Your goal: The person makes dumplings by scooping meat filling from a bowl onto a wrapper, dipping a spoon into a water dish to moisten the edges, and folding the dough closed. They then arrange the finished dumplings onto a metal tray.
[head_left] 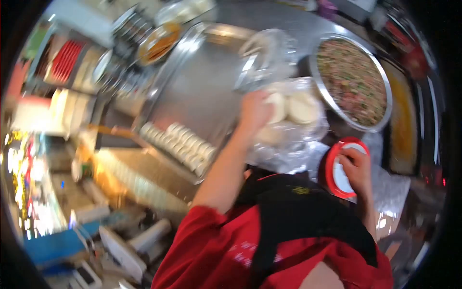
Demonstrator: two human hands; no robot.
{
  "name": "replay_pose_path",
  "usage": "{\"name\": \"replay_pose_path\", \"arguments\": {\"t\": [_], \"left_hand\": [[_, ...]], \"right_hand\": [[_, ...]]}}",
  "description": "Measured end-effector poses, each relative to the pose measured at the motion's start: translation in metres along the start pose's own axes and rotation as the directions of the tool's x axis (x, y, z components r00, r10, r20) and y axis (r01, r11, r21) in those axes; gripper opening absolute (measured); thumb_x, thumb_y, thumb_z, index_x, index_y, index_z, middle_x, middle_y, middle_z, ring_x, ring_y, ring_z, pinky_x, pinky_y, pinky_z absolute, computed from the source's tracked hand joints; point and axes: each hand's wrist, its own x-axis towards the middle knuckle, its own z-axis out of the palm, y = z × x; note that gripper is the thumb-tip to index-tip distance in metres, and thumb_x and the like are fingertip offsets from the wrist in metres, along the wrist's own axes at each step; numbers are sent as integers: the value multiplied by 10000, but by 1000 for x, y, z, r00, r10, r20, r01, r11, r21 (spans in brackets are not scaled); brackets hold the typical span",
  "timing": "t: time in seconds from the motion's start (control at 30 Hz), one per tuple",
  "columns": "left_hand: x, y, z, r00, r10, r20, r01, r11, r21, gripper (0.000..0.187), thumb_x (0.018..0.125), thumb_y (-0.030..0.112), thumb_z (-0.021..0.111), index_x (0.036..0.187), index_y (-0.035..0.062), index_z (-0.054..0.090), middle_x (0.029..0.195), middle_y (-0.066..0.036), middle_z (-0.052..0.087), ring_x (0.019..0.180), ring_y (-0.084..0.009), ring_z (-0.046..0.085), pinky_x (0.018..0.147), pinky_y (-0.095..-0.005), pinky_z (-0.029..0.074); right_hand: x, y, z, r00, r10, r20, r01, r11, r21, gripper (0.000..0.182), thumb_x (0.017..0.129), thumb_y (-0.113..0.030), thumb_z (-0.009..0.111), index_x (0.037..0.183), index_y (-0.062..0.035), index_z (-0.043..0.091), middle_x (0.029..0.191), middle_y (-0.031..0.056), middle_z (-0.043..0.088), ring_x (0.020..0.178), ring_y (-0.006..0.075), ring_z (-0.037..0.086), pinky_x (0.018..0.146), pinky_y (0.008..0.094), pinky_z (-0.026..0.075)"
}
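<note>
My left hand (255, 111) is at the left edge of a pile of round white dough wrappers (302, 108), lying in an opened clear plastic bag (284, 151). Its fingers are blurred against the nearest wrapper. My right hand (357, 169) is over a red-rimmed bowl (331, 169) with a pale inside, close to my apron. The fingers of this hand are curled together at the bowl, and their tips are hidden. Beyond the wrappers, a large round metal basin (385, 86) holds chopped meat filling with green bits (351, 79).
A metal tray (197, 89) on the left carries rows of white dumplings (180, 144) at its near end. Another plastic bag (269, 53) lies behind the wrappers. At the far right is a dark-edged tray (402, 120) with yellowish contents. Plates and containers stand at the back left.
</note>
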Motion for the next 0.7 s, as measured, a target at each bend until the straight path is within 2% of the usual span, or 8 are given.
{"name": "replay_pose_path", "arguments": {"t": [0.1, 0.2, 0.3, 0.37, 0.43, 0.47, 0.57, 0.7], "left_hand": [[0, -4, -15, 964, -205, 170, 258, 875, -410, 213, 715, 93, 695, 911, 11, 683, 815, -71, 679, 728, -170, 631, 646, -305, 494], [-2, 27, -39, 846, -240, 476, 532, 309, -789, 331, 806, 32, 580, 1132, -15, 546, 1023, -113, 637, 895, -215, 639, 762, -346, 539], [-7, 52, -45, 791, -205, 577, 606, 126, -786, 422, 804, 1, 525, 1222, -10, 471, 1121, -123, 596, 1004, -235, 609, 863, -396, 523], [-11, 63, -39, 781, -185, 596, 617, 80, -783, 441, 791, -10, 518, 1228, -11, 465, 1132, -129, 589, 1023, -242, 601, 883, -405, 511], [-16, 72, -28, 766, -178, 618, 624, -30, -781, 498, 752, -45, 499, 1247, -20, 447, 1155, -143, 574, 1055, -259, 584, 927, -418, 484], [-17, 76, -22, 756, -173, 631, 637, -27, -771, 498, 752, -45, 499, 1247, -20, 447, 1155, -143, 574, 1055, -259, 584, 927, -418, 484], [-20, 90, -6, 708, -99, 699, 697, -60, -714, 518, 746, -77, 494, 1257, -33, 426, 1159, -153, 564, 1071, -278, 573, 939, -419, 475], [-21, 111, 16, 641, -132, 756, 764, 18, -645, 547, 744, -36, 535, 1274, -57, 400, 1144, -180, 565, 1062, -295, 574, 953, -406, 465]], "right_hand": [[0, 0, -6, 1000, 16, 2, -17, 995, 95, 178, 858, -142, 610, 927, 20, 638, 682, 52, 585, 611, 115, 547, 557, 267, 432], [9, -17, -33, 973, 231, 21, -229, 943, 241, 183, 895, -180, 584, 923, -16, 658, 610, 16, 545, 500, 76, 488, 459, 243, 394], [26, -7, -62, 965, 234, -115, -216, 964, 152, 198, 881, -198, 597, 911, -13, 663, 572, 35, 555, 455, 96, 484, 438, 266, 392], [41, 7, -72, 963, 206, -175, -193, 977, 88, 190, 863, -187, 609, 907, -9, 660, 576, 64, 576, 454, 131, 499, 447, 293, 404], [55, 15, -76, 937, -173, -303, 99, 965, -244, 129, 823, -123, 594, 824, 4, 617, 584, 129, 584, 503, 242, 562, 485, 376, 437], [61, 17, -78, 937, -158, -313, 83, 967, -239, 129, 823, -123, 594, 824, 4, 617, 584, 129, 584, 503, 242, 562, 485, 376, 437], [77, 12, -75, 903, -366, -227, 126, 728, -673, 65, 749, -67, 559, 755, -34, 503, 652, 131, 577, 617, 328, 618, 540, 445, 479], [92, 14, -74, 900, -421, -112, 206, 637, -743, 100, 716, -77, 576, 793, -44, 522, 706, 126, 594, 608, 335, 610, 539, 444, 489]]}}
